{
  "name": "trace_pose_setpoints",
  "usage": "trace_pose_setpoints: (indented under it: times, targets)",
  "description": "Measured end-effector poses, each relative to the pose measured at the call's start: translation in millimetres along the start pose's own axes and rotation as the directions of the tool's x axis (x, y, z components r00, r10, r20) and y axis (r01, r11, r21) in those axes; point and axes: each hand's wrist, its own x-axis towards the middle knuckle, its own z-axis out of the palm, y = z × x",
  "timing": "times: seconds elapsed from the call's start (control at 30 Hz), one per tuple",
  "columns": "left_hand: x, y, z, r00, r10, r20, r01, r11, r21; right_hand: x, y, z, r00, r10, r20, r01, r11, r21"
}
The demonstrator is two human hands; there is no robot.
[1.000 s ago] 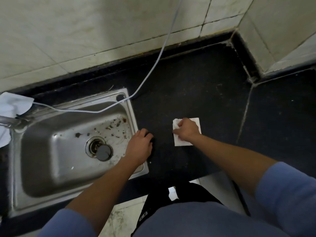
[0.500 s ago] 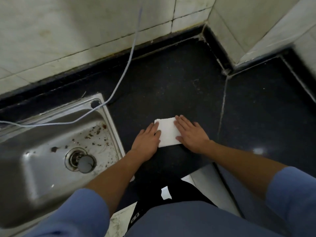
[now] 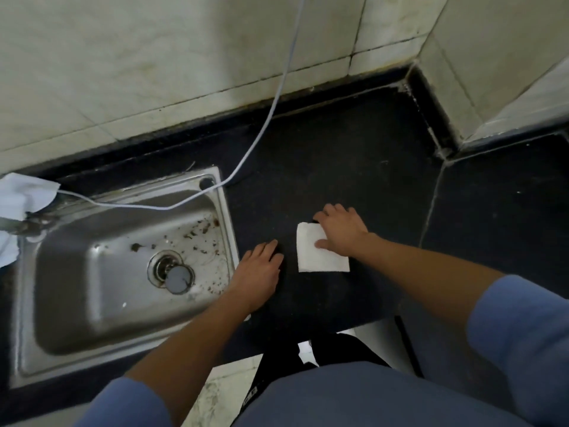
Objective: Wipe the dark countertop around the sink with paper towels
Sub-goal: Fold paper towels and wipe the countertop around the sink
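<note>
One hand (image 3: pixel 261 268), left, now off towel (image 3: pixel 320 257)

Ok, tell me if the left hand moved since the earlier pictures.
Yes: left hand has slid off the white paper towel, toward the stainless steel sink's rim.

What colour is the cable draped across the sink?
Pale blue-white cable, clearest in the head view against the dark countertop.
</note>
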Motion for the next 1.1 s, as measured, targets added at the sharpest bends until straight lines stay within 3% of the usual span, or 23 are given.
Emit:
trace_pose_setpoints:
  times: [0.13,0.33,0.4,0.5,0.63,0.8,0.97,1.1]
  targets:
    - [-36,-11,8,0.991,-0.118,-0.071,0.113,0.991,-0.071,18,-7,-9,0.985,0.048,0.168,-0.064,0.994,0.091]
    - [-51,-20,7,0.964,-0.238,-0.115,0.222,0.966,-0.136,12,-10,-9,0.966,0.056,0.252,-0.138,0.936,0.323]
    - [-46,-24,-3,0.963,-0.228,-0.143,0.208,0.968,-0.144,-1,-9,-12,0.973,0.058,0.221,-0.146,0.902,0.406]
    - [-32,-24,-27,0.966,-0.188,-0.179,0.164,0.976,-0.141,-32,-7,-21,0.994,0.093,0.060,-0.111,0.868,0.483]
    - [-12,-20,-57,0.976,-0.051,-0.211,0.030,0.995,-0.098,-84,-7,-28,0.967,0.206,-0.151,-0.116,0.882,0.456]
    - [-6,-7,-77,0.953,0.208,-0.219,-0.211,0.977,0.008,-163,-16,-19,0.844,0.473,-0.251,-0.289,0.797,0.530]
    - [-13,47,-76,0.855,0.498,-0.147,-0.482,0.867,0.129,-265,-38,17,0.670,0.670,-0.318,-0.472,0.716,0.515]
    - [-31,124,-65,0.739,0.671,-0.058,-0.657,0.738,0.154,-363,-59,54,0.519,0.802,-0.296,-0.600,0.589,0.541]
